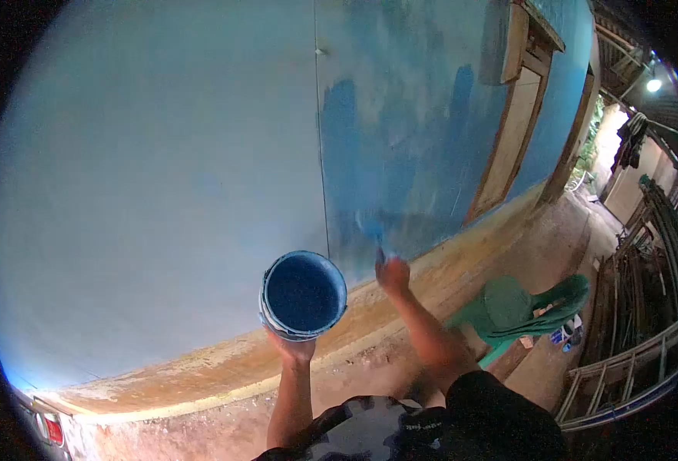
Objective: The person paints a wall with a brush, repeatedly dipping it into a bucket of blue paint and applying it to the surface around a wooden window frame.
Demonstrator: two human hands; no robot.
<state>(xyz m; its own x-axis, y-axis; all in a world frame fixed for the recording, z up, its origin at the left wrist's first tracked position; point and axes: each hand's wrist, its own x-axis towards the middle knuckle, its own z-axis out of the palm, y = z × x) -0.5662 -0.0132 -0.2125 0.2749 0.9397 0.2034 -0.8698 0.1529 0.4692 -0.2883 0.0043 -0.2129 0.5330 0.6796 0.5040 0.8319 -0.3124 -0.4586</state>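
Observation:
My left hand supports a paint bucket from below, its open top tipped toward me. Blue paint coats the inside, and paint smears mark its rim. My right hand is closed around the handle of a paintbrush, whose blue bristles are blurred and at the lower part of the wall. The wall has darker blue strokes over a patchy, faded blue on this section. Left of a thin vertical seam, the wall panel is an even pale blue.
A green plastic chair stands to the right, with small items by it. Further right lie a ladder and stacked poles. A wooden door frame interrupts the wall. A ledge runs along the wall's base.

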